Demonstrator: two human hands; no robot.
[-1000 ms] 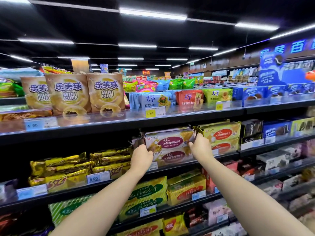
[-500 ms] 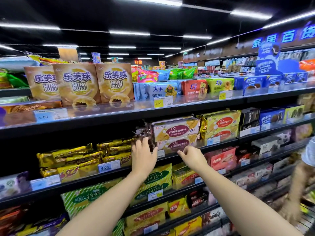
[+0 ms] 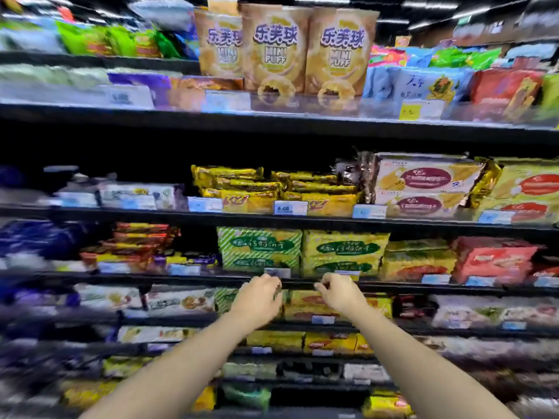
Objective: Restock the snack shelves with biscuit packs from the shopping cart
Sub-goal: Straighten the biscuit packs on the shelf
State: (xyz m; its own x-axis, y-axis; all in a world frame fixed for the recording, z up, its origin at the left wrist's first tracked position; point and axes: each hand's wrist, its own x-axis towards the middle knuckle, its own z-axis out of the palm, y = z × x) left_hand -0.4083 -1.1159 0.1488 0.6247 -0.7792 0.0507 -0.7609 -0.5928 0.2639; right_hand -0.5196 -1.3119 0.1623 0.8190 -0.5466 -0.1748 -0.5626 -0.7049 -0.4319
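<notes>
**Figure: Both hands free before the biscuit shelves, no pack in the grip**

Head view, blurred by motion. The left hand (image 3: 260, 297) and right hand (image 3: 340, 293) are side by side and a little apart, in front of the dark shelf rail (image 3: 408, 287). Their fingers are loosely bent and close on nothing; neither hand shows a pack.

The cream biscuit packs (image 3: 423, 179) with maroon ovals lie two high on the shelf above and to the right of the right hand, well apart from both hands. Their crimped foil ends face left. The green-labelled packs (image 3: 260, 246) stand just above the hands, behind the rail, and are not touched. The yellow-wrapped packs (image 3: 242, 189) are stacked to the left of the cream ones, behind a price tag (image 3: 290, 208). The Mini Puff bags (image 3: 278, 49) stand upright on the top shelf. The shopping cart is out of view, so where the unshelved stock lies cannot be told.

Handling, as judged from the wrappers: each pack is probably light and keeps its block shape over a tray or stacked biscuits, but its contents are brittle. The glossy film is likely slick. A pack is best held across its two long sides, or with one hand at each end — not by the crimped seal, which may tear or let the pack swing. It should be set down flat and slid in, not dropped.
</notes>
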